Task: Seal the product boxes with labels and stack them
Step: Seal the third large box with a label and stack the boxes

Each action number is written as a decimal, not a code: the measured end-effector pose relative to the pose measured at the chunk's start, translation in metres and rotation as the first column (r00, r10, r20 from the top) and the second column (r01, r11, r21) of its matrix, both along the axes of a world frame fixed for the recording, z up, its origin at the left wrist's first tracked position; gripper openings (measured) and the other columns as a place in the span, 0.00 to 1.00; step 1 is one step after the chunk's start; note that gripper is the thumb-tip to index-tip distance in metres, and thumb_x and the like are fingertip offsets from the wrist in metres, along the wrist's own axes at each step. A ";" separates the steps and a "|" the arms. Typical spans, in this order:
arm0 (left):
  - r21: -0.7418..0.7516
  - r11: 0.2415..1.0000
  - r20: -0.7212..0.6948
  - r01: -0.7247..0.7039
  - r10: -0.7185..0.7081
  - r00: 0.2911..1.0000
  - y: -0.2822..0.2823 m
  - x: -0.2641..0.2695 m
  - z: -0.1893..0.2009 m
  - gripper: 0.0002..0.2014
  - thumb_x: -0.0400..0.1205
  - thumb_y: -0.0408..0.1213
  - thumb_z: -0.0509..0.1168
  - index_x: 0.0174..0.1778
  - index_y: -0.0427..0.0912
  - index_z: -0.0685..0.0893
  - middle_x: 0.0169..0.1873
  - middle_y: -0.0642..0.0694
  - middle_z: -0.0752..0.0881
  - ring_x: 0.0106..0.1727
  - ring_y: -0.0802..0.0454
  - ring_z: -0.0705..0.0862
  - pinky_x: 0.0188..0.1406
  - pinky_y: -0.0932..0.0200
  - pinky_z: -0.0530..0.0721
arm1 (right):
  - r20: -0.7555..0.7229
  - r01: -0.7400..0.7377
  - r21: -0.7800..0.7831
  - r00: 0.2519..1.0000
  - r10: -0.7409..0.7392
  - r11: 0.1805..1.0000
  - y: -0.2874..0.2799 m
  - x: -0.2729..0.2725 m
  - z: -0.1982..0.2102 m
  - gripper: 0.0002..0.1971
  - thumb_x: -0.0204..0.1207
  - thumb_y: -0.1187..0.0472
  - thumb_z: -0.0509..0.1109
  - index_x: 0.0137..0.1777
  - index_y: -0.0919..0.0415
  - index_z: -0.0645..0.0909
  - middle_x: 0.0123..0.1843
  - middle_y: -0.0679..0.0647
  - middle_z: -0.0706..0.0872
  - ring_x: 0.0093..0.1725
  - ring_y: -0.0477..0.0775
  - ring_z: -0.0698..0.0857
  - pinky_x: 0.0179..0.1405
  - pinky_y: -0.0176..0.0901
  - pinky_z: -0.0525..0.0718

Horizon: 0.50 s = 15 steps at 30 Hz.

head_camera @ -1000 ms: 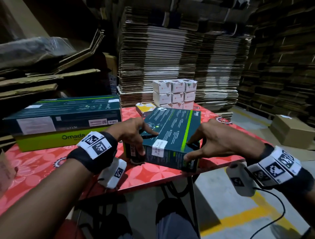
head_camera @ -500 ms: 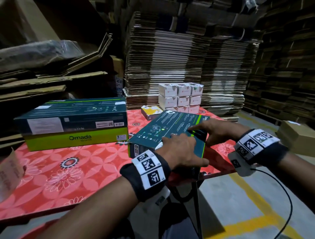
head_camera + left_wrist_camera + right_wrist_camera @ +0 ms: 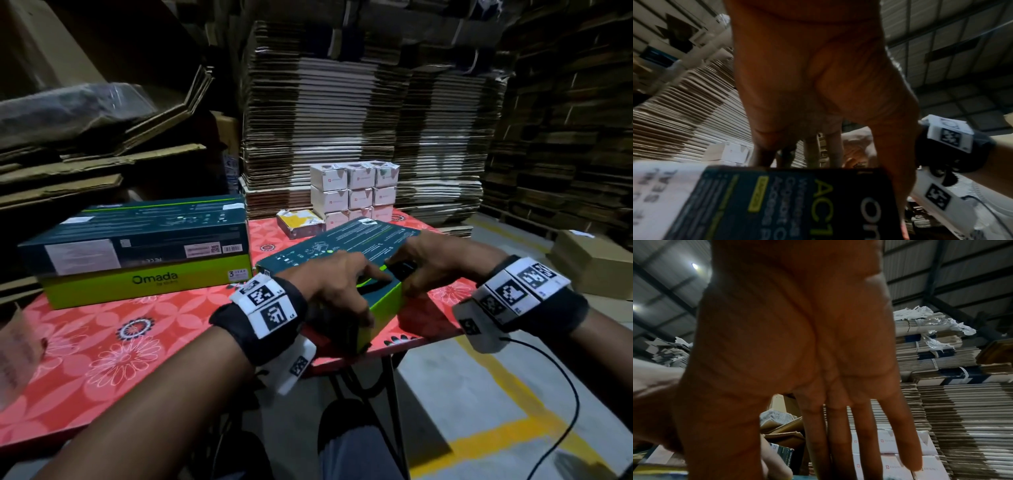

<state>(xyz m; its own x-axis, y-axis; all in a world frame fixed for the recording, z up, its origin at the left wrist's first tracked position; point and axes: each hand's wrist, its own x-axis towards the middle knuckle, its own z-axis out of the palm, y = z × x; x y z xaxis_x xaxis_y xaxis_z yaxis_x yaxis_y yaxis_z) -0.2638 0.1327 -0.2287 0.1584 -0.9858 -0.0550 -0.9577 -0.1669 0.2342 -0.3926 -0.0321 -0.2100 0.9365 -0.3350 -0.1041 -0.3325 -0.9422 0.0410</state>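
On the left of my worktop (image 3: 102,342) lie two dark green-trimmed product boxes, the first long Omada box (image 3: 137,253) lying apart. My left hand (image 3: 337,287) grips the near end of the second box (image 3: 329,246), fingers curled over its edge at the worktop's front corner. My right hand (image 3: 435,260) presses flat on its top, fingers straight. Behind stand nine small white boxes (image 3: 354,193), stacked three by three.

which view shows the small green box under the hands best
The head view: the small green box lies whole at the table's near corner, with the left hand and right hand on it. The left wrist view shows only its blurred printed side; the right wrist view barely shows it.
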 end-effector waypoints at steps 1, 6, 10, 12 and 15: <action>0.005 1.000 -0.002 0.010 -0.010 1.000 0.003 0.005 0.003 0.45 0.63 0.52 0.82 0.79 0.63 0.75 0.69 0.52 0.84 0.66 0.51 0.82 0.65 0.53 0.82 | -0.004 0.006 -0.002 1.000 -0.006 1.000 0.000 0.000 0.000 0.09 0.63 0.50 0.78 0.40 0.50 0.84 0.33 0.49 0.88 0.32 0.49 0.83 0.40 0.55 0.87; 0.011 0.998 -0.002 -0.070 0.070 0.998 0.018 0.045 0.010 0.46 0.66 0.35 0.85 0.81 0.54 0.75 0.61 0.46 0.88 0.61 0.46 0.85 0.60 0.50 0.85 | -0.002 0.016 -0.080 1.000 -0.017 0.997 0.010 0.005 0.003 0.13 0.63 0.46 0.78 0.35 0.52 0.80 0.33 0.49 0.83 0.33 0.52 0.80 0.39 0.54 0.86; -0.035 0.985 0.020 -0.170 0.171 0.985 0.024 0.075 0.006 0.41 0.67 0.31 0.84 0.77 0.54 0.80 0.62 0.45 0.87 0.62 0.46 0.84 0.63 0.51 0.84 | 0.004 0.027 -0.087 1.000 -0.027 0.996 0.022 0.011 0.005 0.14 0.67 0.46 0.80 0.41 0.54 0.84 0.33 0.48 0.82 0.38 0.57 0.81 0.38 0.47 0.82; -0.066 0.978 0.031 -0.199 0.202 0.979 0.024 0.079 0.002 0.38 0.70 0.28 0.80 0.76 0.55 0.80 0.63 0.44 0.83 0.63 0.46 0.82 0.63 0.53 0.83 | 0.001 0.008 -0.062 1.000 -0.008 0.998 0.020 0.011 0.006 0.14 0.69 0.45 0.81 0.49 0.51 0.86 0.41 0.45 0.88 0.47 0.57 0.85 0.44 0.44 0.82; -0.122 0.976 0.066 -0.181 0.190 0.979 0.018 0.070 -0.004 0.35 0.73 0.29 0.78 0.77 0.51 0.80 0.65 0.43 0.83 0.64 0.44 0.83 0.64 0.50 0.85 | 0.034 -0.021 0.013 0.999 0.021 1.000 0.005 0.004 0.008 0.30 0.71 0.44 0.82 0.74 0.48 0.83 0.67 0.44 0.89 0.62 0.49 0.87 0.59 0.40 0.84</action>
